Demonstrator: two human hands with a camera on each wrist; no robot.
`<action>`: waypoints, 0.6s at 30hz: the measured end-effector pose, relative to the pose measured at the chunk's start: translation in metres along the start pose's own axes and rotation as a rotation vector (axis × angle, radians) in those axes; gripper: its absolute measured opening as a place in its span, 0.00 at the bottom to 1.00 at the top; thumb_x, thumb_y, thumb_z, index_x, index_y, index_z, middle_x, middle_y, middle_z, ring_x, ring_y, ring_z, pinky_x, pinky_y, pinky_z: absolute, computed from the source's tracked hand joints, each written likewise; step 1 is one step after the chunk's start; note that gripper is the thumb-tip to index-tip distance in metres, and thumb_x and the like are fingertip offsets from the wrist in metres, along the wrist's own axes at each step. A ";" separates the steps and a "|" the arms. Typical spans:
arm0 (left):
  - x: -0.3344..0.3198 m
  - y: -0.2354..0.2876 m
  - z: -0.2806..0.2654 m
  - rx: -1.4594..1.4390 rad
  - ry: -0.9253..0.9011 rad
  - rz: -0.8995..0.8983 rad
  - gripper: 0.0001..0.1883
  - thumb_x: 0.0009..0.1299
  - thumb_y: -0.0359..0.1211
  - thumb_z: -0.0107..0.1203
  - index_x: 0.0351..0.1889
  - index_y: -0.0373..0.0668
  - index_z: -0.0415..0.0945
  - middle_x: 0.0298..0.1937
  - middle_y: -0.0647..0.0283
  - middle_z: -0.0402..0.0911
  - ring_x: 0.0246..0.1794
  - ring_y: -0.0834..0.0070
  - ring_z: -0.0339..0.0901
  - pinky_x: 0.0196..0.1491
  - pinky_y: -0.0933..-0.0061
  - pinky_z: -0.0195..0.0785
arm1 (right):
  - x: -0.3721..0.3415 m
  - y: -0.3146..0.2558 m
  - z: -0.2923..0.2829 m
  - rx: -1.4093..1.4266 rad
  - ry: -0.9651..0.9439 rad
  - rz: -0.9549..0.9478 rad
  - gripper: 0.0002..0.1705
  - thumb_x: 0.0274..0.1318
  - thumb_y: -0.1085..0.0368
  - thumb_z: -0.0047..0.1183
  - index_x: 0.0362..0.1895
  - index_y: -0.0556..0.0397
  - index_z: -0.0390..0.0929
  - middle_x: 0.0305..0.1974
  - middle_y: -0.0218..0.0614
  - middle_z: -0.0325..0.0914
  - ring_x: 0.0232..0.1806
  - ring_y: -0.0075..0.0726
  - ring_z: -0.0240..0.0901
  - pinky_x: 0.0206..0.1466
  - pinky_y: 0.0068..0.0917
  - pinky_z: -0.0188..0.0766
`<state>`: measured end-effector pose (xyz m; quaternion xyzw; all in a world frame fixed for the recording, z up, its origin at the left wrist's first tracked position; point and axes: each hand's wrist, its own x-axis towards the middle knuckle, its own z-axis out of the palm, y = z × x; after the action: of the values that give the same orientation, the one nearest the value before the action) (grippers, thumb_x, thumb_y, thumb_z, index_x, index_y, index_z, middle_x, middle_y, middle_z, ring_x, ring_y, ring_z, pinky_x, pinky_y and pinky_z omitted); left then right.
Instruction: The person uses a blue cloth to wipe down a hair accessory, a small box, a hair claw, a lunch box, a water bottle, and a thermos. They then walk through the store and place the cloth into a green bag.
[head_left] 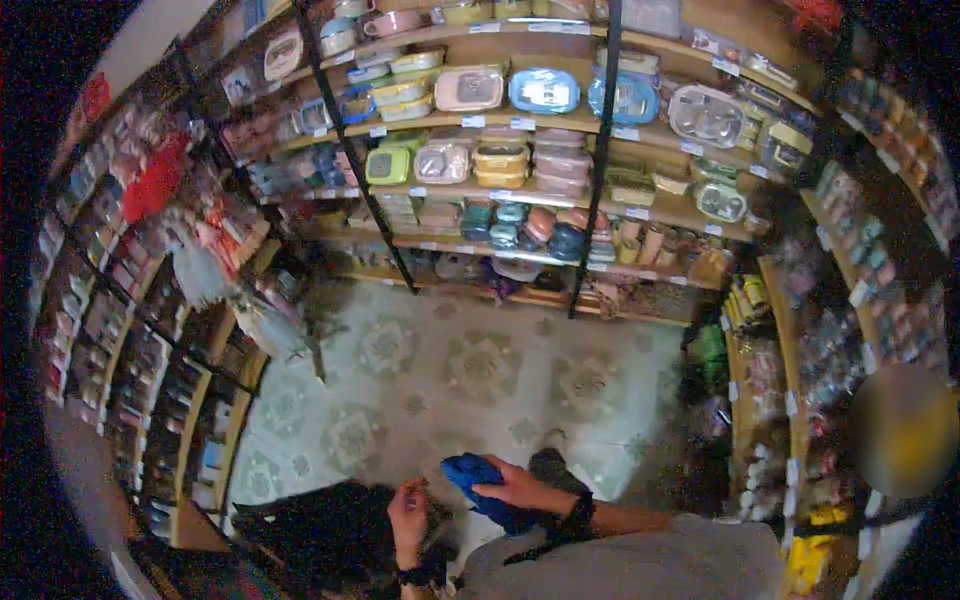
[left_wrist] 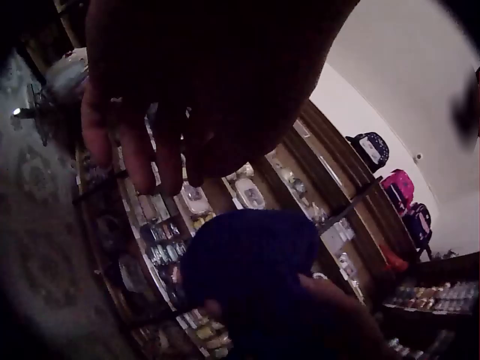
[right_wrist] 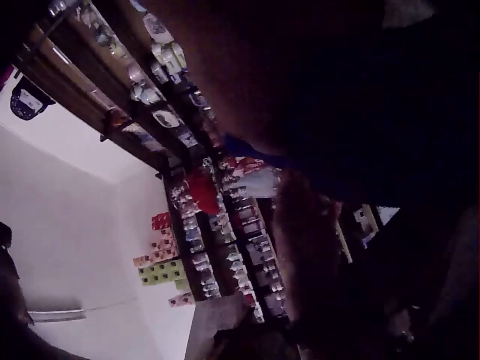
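A bunched blue cloth (head_left: 473, 474) is held in my right hand (head_left: 527, 490), low in the head view, with the thumb across its top and part of it hanging below the fingers. My left hand (head_left: 408, 518) is raised just to the left of the cloth, apart from it. In the left wrist view the left hand's fingers (left_wrist: 139, 154) hang loosely bent with nothing between them, and the cloth (left_wrist: 251, 262) shows beyond them in the other hand. The right wrist view is dark, and the cloth covers much of its right side.
Shelves of lidded food containers (head_left: 470, 88) stand across a patterned tile floor (head_left: 480, 365). More stocked shelves line the left (head_left: 150, 340) and right (head_left: 790, 370) sides. A rack of hanging goods (head_left: 200, 265) juts out at the left. Backpacks (left_wrist: 369, 150) sit high by the wall.
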<state>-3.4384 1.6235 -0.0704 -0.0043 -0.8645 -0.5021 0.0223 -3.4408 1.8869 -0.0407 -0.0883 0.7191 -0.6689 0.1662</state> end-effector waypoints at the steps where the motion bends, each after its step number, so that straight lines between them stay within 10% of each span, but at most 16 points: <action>1: 0.026 0.003 0.005 -0.033 0.014 0.022 0.11 0.72 0.30 0.51 0.49 0.39 0.78 0.42 0.58 0.85 0.39 0.74 0.81 0.43 0.73 0.73 | 0.028 0.010 -0.020 0.019 0.007 -0.047 0.34 0.62 0.54 0.59 0.66 0.53 0.62 0.48 0.34 0.76 0.45 0.25 0.73 0.49 0.26 0.73; 11: 0.279 0.126 0.105 -0.046 -0.247 0.074 0.14 0.77 0.37 0.50 0.53 0.38 0.76 0.40 0.61 0.83 0.40 0.75 0.79 0.48 0.73 0.72 | 0.151 -0.072 -0.249 -0.064 0.185 -0.123 0.37 0.59 0.52 0.61 0.67 0.52 0.61 0.47 0.37 0.80 0.43 0.31 0.77 0.49 0.30 0.74; 16: 0.384 0.117 0.190 -0.700 -0.521 0.254 0.15 0.77 0.35 0.50 0.58 0.40 0.73 0.49 0.62 0.81 0.48 0.75 0.77 0.53 0.71 0.70 | 0.155 -0.058 -0.317 -0.040 0.386 -0.066 0.38 0.59 0.55 0.61 0.67 0.58 0.60 0.52 0.39 0.77 0.52 0.30 0.73 0.57 0.30 0.71; 18: 0.434 0.124 0.217 -0.401 -0.594 0.229 0.19 0.75 0.38 0.53 0.60 0.40 0.70 0.55 0.62 0.79 0.51 0.75 0.76 0.55 0.69 0.69 | 0.140 -0.069 -0.340 0.110 0.462 -0.028 0.37 0.58 0.60 0.62 0.67 0.58 0.61 0.53 0.38 0.76 0.52 0.31 0.73 0.58 0.29 0.70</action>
<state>-3.8757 1.8672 -0.0519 -0.2506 -0.7119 -0.6324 -0.1746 -3.6990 2.1484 0.0281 0.0663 0.6991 -0.7119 -0.0073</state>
